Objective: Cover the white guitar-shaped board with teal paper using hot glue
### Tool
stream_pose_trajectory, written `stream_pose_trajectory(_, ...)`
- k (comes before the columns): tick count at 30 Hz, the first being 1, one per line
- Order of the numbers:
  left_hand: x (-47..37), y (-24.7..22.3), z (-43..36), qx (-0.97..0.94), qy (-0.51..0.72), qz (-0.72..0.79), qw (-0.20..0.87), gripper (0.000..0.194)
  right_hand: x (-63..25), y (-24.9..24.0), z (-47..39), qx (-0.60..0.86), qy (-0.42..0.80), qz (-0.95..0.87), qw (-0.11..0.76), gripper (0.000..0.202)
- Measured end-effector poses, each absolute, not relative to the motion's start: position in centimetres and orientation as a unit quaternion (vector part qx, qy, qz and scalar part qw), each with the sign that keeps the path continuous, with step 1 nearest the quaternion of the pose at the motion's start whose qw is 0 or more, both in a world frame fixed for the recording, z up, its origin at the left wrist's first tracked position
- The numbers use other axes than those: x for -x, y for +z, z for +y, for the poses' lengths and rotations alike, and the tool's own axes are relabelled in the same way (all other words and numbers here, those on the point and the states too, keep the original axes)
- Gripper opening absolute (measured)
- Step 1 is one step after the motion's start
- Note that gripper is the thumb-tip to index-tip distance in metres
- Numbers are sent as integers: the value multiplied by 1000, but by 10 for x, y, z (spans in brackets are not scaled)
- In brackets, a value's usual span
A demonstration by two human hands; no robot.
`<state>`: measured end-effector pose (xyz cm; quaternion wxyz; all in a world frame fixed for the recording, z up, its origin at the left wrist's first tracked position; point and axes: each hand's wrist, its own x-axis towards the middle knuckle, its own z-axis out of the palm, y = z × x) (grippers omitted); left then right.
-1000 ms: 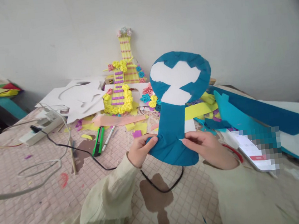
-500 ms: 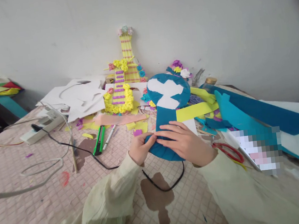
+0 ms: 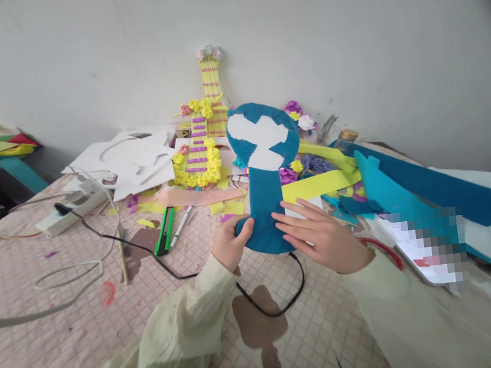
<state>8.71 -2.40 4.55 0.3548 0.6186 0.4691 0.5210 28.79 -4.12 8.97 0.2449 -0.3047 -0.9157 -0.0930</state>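
Note:
A cardboard cutout (image 3: 266,193) with two rounded ends and a straight neck is held up over the table. Dark blue crepe paper covers its neck, lower end and the border of its upper end, leaving an uneven white patch bare. My left hand (image 3: 230,240) pinches the lower end's left edge, thumb on the front and fingers behind. On the right side of that end, my right hand (image 3: 322,237) lies with fingers stretched and slightly spread, fingertips against the blue paper.
Two yellow woven crafts with paper flowers (image 3: 199,148) stand by the wall. Left lie a green utility knife (image 3: 164,231), a white pen (image 3: 181,225) and a power strip (image 3: 73,209) with cables. Right are blue crepe paper (image 3: 440,179), a phone (image 3: 426,252) and a jar (image 3: 346,137).
The blue cutout has shifted slightly left and stands more upright. My right hand has slid right, its fingers moving off the middle toward the edge. My left hand keeps its grip.

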Motion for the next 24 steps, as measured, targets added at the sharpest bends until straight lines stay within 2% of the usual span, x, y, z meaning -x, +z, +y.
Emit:
stream_pose_trajectory(3, -87, 45, -26, -628, 528, 475, 318, 23, -285, 91, -43, 392, -39, -843, 368, 21)
stream_pose_trajectory(5, -87, 45, -27, -636, 531, 475, 296, 23, -279, 93, -43, 443, 1, -799, 407, 17)
stream_pose_trajectory(15, -89, 42, -33, -667, 548, 462, 204, 21, -254, 94, -37, 509, 110, -723, 454, 11)
stream_pose_trajectory(24, -91, 45, -37, -669, 538, 462, 222, 22, -249, 98, -40, 564, -32, -723, 398, 15)
